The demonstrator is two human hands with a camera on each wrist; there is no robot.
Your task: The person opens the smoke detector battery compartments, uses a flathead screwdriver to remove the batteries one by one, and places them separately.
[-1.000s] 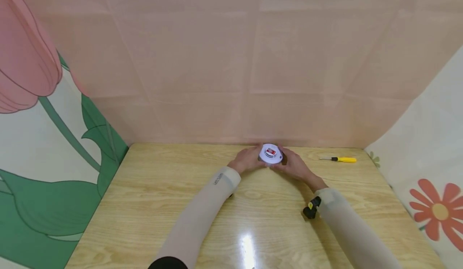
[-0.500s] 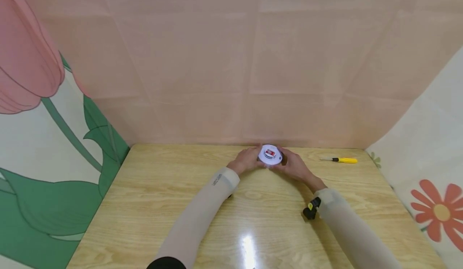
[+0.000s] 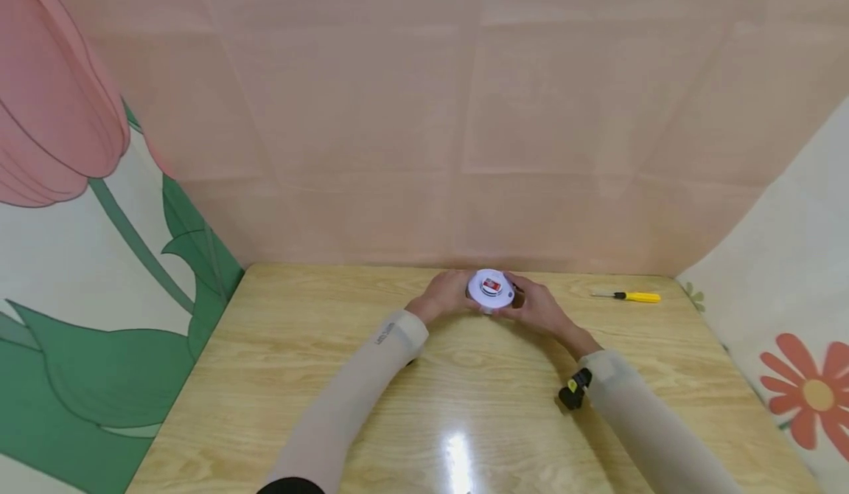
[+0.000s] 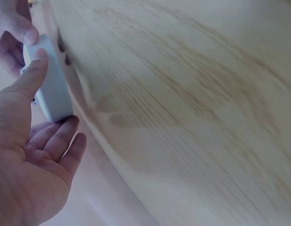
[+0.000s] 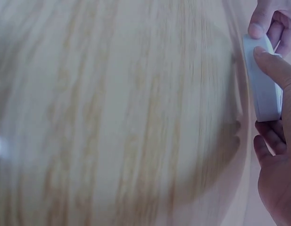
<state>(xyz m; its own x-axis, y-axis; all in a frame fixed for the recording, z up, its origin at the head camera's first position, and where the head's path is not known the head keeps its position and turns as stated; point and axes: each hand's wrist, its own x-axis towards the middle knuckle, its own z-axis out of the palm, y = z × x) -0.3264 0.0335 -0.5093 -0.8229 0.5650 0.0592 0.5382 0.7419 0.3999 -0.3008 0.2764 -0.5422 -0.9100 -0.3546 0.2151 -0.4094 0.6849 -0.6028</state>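
1. I've got the white disc (image 3: 491, 290) held between both hands at the far-centre edge of the table (image 3: 332, 332), flat face up.
2. Left hand (image 3: 446, 295) and right hand (image 3: 536, 307) each pinch its rim from opposite sides, about equally near.
3. Head cam shows the red insert on top; wrist cams show only the rim edge-on w/ thumbs over it.

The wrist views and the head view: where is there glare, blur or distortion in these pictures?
Head view: sharp, with a bright glare spot on the table near its front edge; the wide lens bends the table's edges. Left wrist view: the wood grain is smeared by blur, while the left hand and white round device stay fairly clear. Right wrist view: grain blurred too, the right hand soft.
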